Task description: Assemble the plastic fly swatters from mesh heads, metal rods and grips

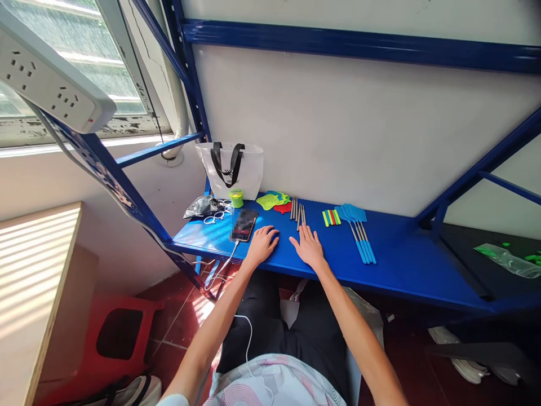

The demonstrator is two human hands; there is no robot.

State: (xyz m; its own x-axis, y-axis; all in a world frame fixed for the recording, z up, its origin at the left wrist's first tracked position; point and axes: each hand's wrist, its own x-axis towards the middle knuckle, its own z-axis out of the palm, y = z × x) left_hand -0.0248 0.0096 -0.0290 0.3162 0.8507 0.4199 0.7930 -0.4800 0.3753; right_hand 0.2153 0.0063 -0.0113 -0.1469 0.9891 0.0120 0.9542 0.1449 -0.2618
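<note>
My left hand [262, 246] rests palm down near the front edge of the blue table [397, 248], its fingers loosely bent and holding nothing. To its upper left lies a phone [245, 225] with a white cable. My right hand [309, 248] lies flat with fingers spread, its fingertips next to several thin metal rods [301, 214]. Behind them are green perforated swatter heads [268, 201] and a red one [283, 208]. On the right sit several short coloured handles [332, 218] in a row, and blue fly swatters [360, 234] with metal shafts.
A white bag [249, 166] with black handles stands at the back left, with a green round container [236, 198] before it. A black plastic bag [200, 207] lies beside white rings. Blue frame posts bound the table; a power strip [54, 73] hangs upper left.
</note>
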